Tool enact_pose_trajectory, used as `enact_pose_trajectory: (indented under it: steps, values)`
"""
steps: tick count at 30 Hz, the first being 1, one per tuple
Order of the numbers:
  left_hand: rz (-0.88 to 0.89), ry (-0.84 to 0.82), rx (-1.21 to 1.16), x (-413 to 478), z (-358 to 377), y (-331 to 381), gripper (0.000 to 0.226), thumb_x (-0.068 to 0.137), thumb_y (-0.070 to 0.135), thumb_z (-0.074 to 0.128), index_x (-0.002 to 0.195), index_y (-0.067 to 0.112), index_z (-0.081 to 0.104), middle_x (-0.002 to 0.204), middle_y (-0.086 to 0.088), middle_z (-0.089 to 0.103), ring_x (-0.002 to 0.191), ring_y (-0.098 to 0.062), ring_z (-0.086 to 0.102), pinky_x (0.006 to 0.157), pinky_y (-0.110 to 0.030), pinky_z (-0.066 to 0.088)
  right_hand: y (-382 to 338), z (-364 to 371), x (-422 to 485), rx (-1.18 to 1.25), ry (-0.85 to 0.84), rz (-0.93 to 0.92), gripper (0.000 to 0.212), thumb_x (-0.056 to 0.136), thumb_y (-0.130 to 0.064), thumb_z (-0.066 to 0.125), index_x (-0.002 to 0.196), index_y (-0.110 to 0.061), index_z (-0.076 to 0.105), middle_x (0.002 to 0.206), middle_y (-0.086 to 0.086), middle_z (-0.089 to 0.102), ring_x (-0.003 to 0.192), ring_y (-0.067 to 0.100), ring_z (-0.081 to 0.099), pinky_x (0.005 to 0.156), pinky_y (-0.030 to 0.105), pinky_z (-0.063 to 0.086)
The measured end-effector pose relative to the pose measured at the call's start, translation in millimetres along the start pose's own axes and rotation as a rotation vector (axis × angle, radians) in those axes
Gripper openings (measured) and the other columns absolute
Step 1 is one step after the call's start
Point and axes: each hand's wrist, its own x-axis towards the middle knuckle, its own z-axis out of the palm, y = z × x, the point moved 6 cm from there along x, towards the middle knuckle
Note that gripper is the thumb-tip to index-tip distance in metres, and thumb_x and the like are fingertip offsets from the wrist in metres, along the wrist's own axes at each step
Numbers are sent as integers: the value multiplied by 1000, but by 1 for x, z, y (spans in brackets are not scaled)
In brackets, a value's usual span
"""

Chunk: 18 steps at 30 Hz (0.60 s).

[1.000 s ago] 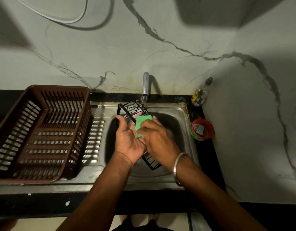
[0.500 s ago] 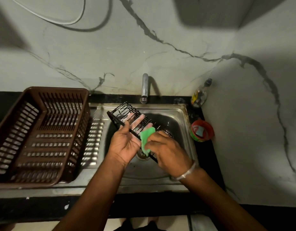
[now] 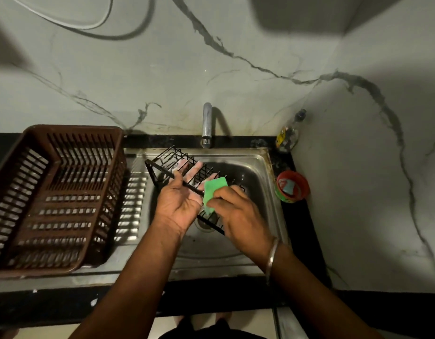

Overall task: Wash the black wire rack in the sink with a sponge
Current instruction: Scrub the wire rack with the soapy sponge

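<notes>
Black wire rack [image 3: 187,167] tilted over the sink [image 3: 260,165]. My left hand [image 3: 181,201] supports it from below, fingers spread straight through the wires. My right hand [image 3: 238,211] pinches the green sponge [image 3: 212,192] against the frame. Judged stiff, light, slippery when wet; best held by the frame bar. No label legible.

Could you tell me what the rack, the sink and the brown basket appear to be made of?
Rack: thin black rods, likely coated metal wire. Sink: stainless steel, judging by its dull grey sheen. Basket: apparently moulded brown plastic with slotted walls.
</notes>
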Motion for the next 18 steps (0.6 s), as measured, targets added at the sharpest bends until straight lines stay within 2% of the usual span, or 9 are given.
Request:
enact_pose_trajectory:
  steps: [4,7,11,13,14,16,18]
  values:
    - [18,1,4,1,-3,0,49,115,34,35,159,15,46,146,-18,65,113,-54,71,79,-67,63,6,-8,-19,41,-19,-87,29,91,4,53,106,-7,74,106,7,63,95,27,56,81,44,52]
    - [20,3,0,2,-7,1,48,116,37,32,156,19,50,144,-16,67,120,-55,67,78,-69,61,12,-16,-29,8,-1,-28,33,89,-2,48,105,-10,75,102,5,64,92,27,57,80,45,51]
    - [29,40,-92,1,-8,8,48,115,39,31,152,16,52,142,-18,68,130,-57,59,90,-77,55,7,-13,-36,39,116,51,24,91,0,56,105,-10,72,105,6,63,95,28,58,83,45,51]
    - [45,52,-167,2,-8,13,47,116,39,30,147,14,55,140,-20,69,127,-58,61,99,-78,50,9,-10,-38,77,189,104,17,93,-1,65,107,-9,70,109,7,61,99,28,59,88,45,50]
    - [42,60,-207,4,-8,13,46,116,37,31,146,13,55,139,-21,69,125,-58,63,102,-77,47,10,-7,-37,83,228,142,18,91,-1,70,107,-10,68,110,7,60,100,28,59,89,46,50]
    - [13,75,-269,6,-8,8,46,116,36,33,148,12,56,139,-23,69,121,-58,66,103,-75,48,14,-2,-32,117,332,227,34,83,6,74,111,-12,63,110,5,57,99,28,59,87,46,52]
    - [-10,82,-295,6,-7,4,43,116,33,36,146,12,58,137,-25,69,117,-58,68,91,-75,56,20,-5,-28,144,420,293,49,80,8,75,122,-15,60,114,1,57,101,27,62,87,43,54]
